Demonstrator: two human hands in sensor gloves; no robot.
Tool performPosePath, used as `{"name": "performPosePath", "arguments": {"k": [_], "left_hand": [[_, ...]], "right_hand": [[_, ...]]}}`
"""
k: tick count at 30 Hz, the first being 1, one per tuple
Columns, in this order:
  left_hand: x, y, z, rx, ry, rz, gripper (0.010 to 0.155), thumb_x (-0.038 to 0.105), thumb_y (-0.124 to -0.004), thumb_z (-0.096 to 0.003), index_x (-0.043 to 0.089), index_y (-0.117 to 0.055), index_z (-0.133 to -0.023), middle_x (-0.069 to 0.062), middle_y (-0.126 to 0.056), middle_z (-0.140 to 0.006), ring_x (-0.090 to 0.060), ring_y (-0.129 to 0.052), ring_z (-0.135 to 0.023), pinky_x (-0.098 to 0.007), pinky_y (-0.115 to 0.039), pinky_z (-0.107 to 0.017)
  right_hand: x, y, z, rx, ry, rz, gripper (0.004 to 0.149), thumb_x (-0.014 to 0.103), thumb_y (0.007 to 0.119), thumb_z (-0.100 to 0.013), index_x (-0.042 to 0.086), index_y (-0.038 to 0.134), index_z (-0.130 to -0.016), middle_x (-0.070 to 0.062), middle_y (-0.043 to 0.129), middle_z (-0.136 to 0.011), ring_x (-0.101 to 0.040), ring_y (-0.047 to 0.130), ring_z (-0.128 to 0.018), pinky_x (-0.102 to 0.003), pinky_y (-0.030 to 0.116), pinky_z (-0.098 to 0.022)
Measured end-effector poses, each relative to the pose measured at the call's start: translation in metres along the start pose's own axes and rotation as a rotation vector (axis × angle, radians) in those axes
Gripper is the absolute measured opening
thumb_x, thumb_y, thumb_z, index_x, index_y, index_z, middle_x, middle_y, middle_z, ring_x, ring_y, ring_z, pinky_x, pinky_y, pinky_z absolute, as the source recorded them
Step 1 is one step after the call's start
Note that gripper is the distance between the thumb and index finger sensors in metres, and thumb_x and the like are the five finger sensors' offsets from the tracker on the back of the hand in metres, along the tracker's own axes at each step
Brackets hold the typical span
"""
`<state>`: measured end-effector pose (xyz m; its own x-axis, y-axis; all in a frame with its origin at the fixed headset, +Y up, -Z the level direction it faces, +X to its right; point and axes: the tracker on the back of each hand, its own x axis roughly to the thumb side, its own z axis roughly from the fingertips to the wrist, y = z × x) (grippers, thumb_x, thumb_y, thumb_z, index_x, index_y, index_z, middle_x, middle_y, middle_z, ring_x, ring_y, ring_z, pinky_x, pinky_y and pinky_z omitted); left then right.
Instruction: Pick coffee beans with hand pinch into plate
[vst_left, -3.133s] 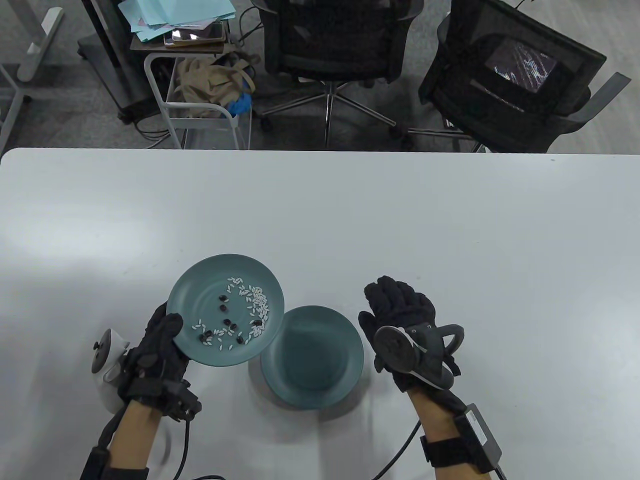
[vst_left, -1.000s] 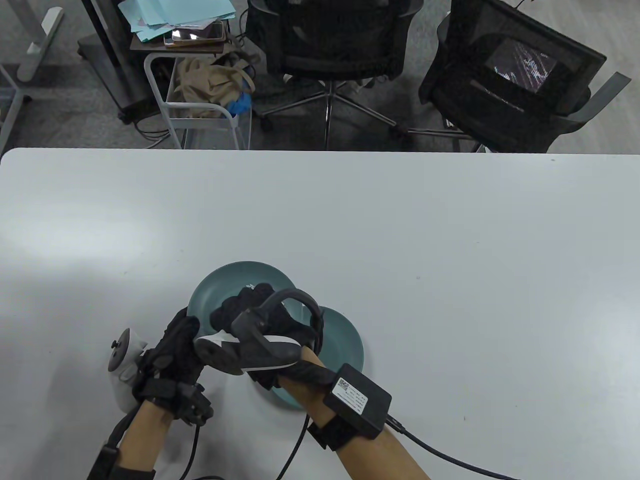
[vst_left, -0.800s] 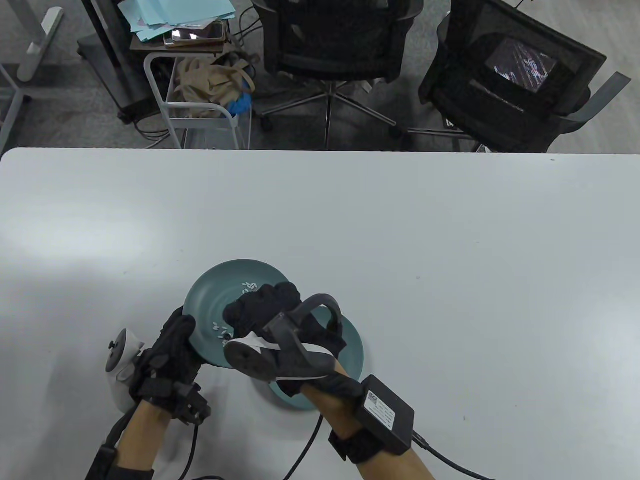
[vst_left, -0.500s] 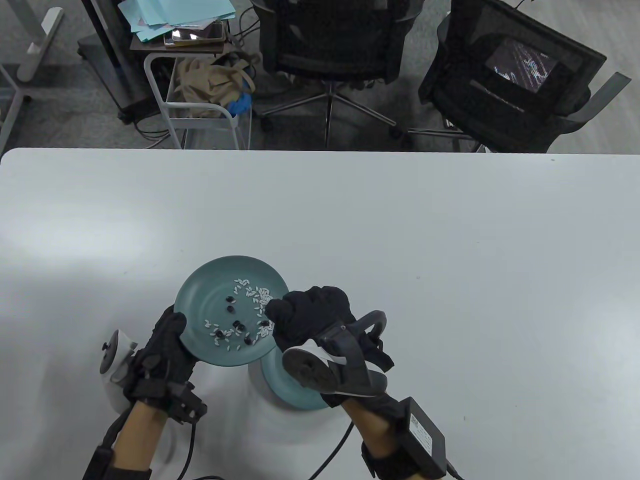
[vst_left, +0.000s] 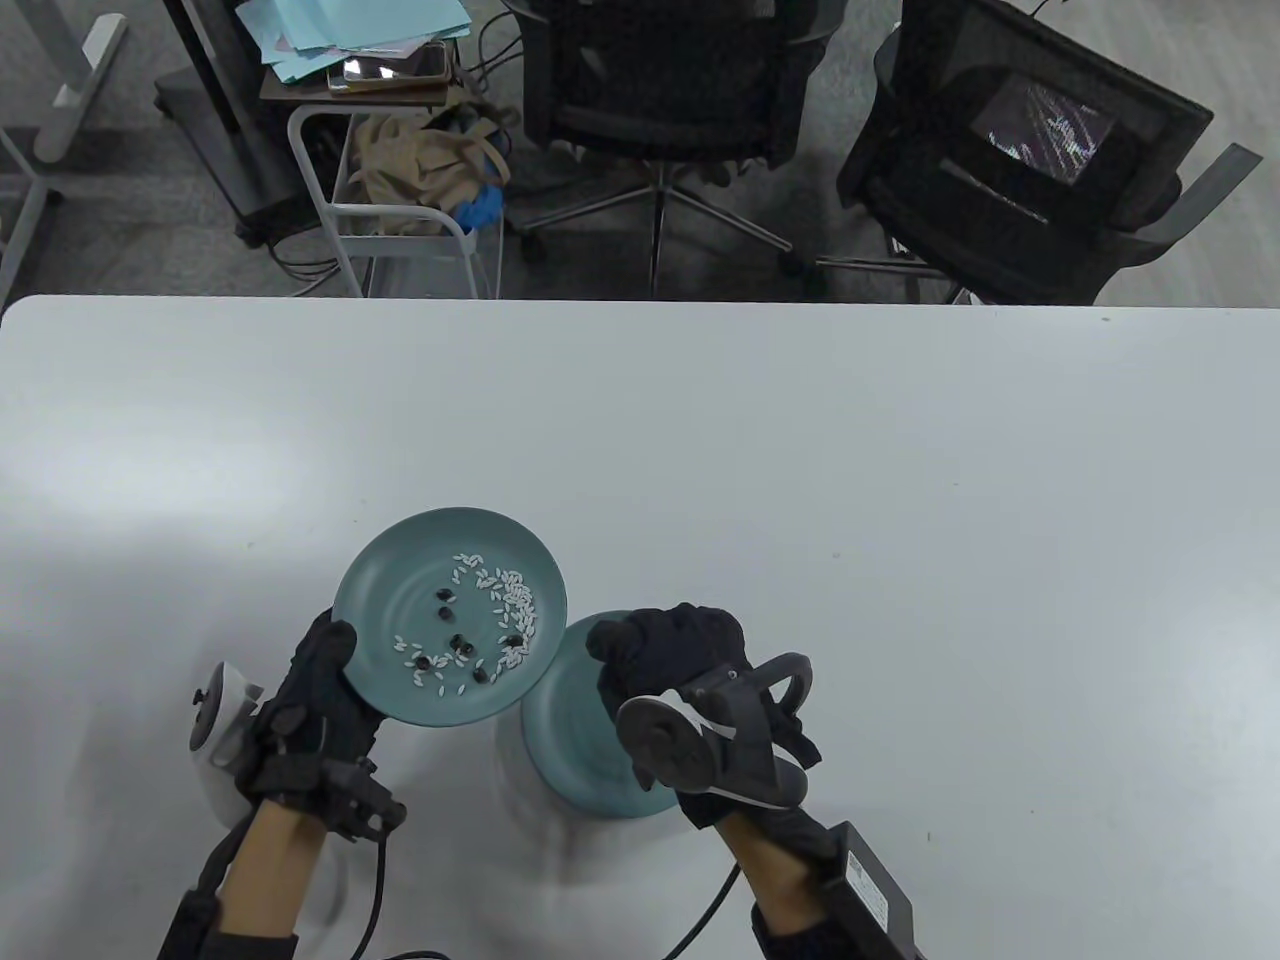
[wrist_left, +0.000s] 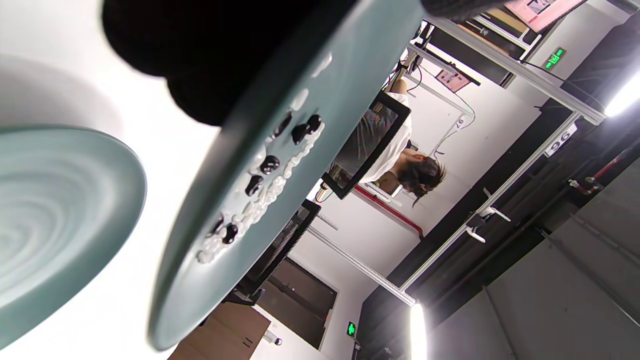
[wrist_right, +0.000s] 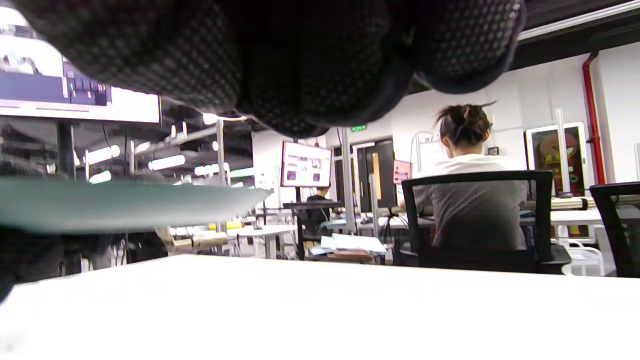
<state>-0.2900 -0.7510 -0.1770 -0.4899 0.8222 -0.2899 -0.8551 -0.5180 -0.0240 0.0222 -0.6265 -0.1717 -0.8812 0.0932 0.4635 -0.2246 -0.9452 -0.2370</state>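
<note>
My left hand (vst_left: 335, 652) grips the near-left rim of a teal plate (vst_left: 400, 590) and holds it tilted above the table. Several dark coffee beans (vst_left: 458, 643) lie on it among white rice grains (vst_left: 515, 600). In the left wrist view the thumb (wrist_left: 200, 65) presses on this plate's rim (wrist_left: 190, 280), with the beans (wrist_left: 270, 164) in a row. A second teal plate (vst_left: 570, 740) rests on the table to the right, also in the left wrist view (wrist_left: 50, 200). My right hand (vst_left: 615, 645) hovers over it with fingers (wrist_right: 300, 65) bunched together; anything between them is hidden.
The white table (vst_left: 900, 500) stretches far and right of the plates. Its far edge runs across the view, with two black office chairs (vst_left: 660, 80) and a small cart (vst_left: 410, 190) beyond it. The held plate's underside (wrist_right: 125, 202) shows at the left of the right wrist view.
My right hand was reaching over the held plate a second ago. It has drawn back to the right and now hangs over the lower plate. The held plate shifted slightly left.
</note>
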Motion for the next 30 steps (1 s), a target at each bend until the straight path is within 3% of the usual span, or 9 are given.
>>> {"name": "performPosePath", "arguments": {"k": [10,16,30], "left_hand": [[0.000,0.003,0.001,0.014,-0.005,0.007,0.061,0.050,-0.062,-0.0486,0.028,-0.040,-0.101,-0.007,-0.073,-0.092,-0.034,-0.091,-0.060,-0.038,-0.083,-0.039],[-0.001,0.004,0.001,0.021,0.004,0.001,0.061,0.050,-0.062,-0.0485,0.028,-0.041,-0.101,-0.007,-0.073,-0.092,-0.034,-0.090,-0.060,-0.039,-0.083,-0.039],[-0.003,0.002,0.000,0.005,0.008,-0.004,0.061,0.050,-0.062,-0.0485,0.028,-0.041,-0.101,-0.007,-0.073,-0.091,-0.034,-0.091,-0.060,-0.039,-0.083,-0.039]], "right_hand": [[-0.004,0.040,-0.002,0.228,-0.012,0.132,0.037,0.037,0.084,-0.042,0.025,0.081,-0.077,-0.005,0.095,-0.070,-0.024,0.093,-0.048,-0.055,0.074,-0.051],[-0.004,0.065,-0.001,0.439,-0.084,0.151,0.037,0.036,0.084,-0.042,0.025,0.081,-0.077,-0.006,0.095,-0.070,-0.024,0.093,-0.049,-0.055,0.073,-0.052],[-0.001,0.070,-0.001,0.486,-0.100,0.162,0.038,0.036,0.084,-0.043,0.025,0.080,-0.079,-0.006,0.095,-0.070,-0.024,0.093,-0.049,-0.054,0.074,-0.052]]}}
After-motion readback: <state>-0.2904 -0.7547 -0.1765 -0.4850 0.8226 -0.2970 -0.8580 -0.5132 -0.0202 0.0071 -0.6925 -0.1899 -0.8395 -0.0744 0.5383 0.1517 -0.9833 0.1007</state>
